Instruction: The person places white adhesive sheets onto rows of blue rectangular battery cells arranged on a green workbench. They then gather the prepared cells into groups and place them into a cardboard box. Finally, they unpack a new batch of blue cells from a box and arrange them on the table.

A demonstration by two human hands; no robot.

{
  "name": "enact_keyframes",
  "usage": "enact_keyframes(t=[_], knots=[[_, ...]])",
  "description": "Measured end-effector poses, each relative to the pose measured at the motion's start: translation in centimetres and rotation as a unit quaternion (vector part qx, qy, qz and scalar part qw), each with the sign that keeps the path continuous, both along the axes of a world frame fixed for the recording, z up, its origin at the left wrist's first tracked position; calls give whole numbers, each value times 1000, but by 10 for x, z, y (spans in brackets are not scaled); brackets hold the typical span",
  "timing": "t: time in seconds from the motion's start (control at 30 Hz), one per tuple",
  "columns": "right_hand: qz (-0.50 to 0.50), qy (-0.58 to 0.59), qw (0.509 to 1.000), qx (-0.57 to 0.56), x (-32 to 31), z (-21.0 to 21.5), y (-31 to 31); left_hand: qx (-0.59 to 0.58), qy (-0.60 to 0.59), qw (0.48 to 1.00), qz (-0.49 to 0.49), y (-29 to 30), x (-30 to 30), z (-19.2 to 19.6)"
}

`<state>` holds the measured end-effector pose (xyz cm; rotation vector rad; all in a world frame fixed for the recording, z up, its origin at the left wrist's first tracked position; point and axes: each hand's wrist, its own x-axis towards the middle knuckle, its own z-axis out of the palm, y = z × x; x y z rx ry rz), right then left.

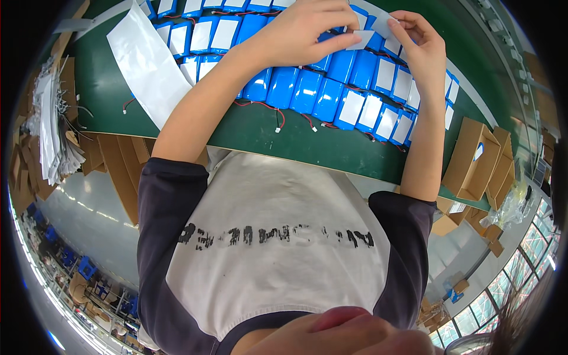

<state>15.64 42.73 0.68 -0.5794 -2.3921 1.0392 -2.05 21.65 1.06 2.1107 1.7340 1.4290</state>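
A: Where is the white label (371, 36)?
B: At 12 o'clock, pinched between left hand (302, 32) and right hand (421, 47), above the blue battery packs (307, 89).
A: Handling?
B: Likely light, limp, sticky; grip its edges.

White shirt front with smudged black print, dark navy short sleeves, bare forearms

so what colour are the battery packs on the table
Bright blue battery packs, many with white labels, clearest in the head view.
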Motion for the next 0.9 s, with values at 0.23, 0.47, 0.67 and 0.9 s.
enact_keyframes(t=[0.23, 0.47, 0.67, 0.9], knots=[[-22, -1, 999, -41, 7, -2, 1, -4, 55, 998, -27, 2, 6, -3], [-12, -44, 994, 97, 3, -11, -1, -73, 95, 992, -38, 4, 14, -9], [-30, 122, 921, 369, -17, 9, -27, -62, 94, 994, -14, 2, 15, -14], [96, 58, 983, 145, 12, 40, -63, -17, 58, 996, -58, -2, 8, 0]])
